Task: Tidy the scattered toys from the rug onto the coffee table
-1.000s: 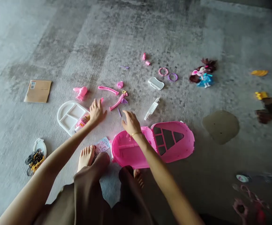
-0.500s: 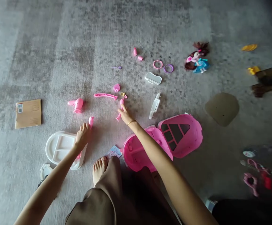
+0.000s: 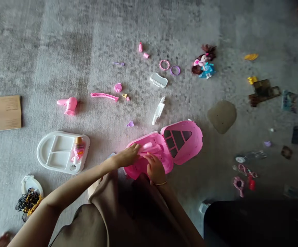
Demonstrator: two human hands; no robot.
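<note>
An open pink toy case (image 3: pixel 185 140) lies on the grey carpet just in front of my knees. My left hand (image 3: pixel 127 157) and my right hand (image 3: pixel 155 169) meet over its near half. Both have fingers closed on a pale pink curved toy piece (image 3: pixel 151 147) held inside that half. Whether my left hand also hides a smaller piece I cannot tell. A small purple piece (image 3: pixel 130 124) lies on the carpet just beyond the case.
To the left is a white divided tray (image 3: pixel 53 151) with a small bottle (image 3: pixel 78 149). Farther out lie a pink hair dryer (image 3: pixel 68 104), a pink strip (image 3: pixel 104 96), a white comb (image 3: pixel 158 110), two rings (image 3: pixel 164 65), a doll (image 3: pixel 202 65), a brown envelope (image 3: pixel 2 113) and hair ties (image 3: pixel 27 200).
Both hands reached out, took a small pink item and the pink curved piece from the carpet, then drew back to the open case. The view has shifted left and down.
</note>
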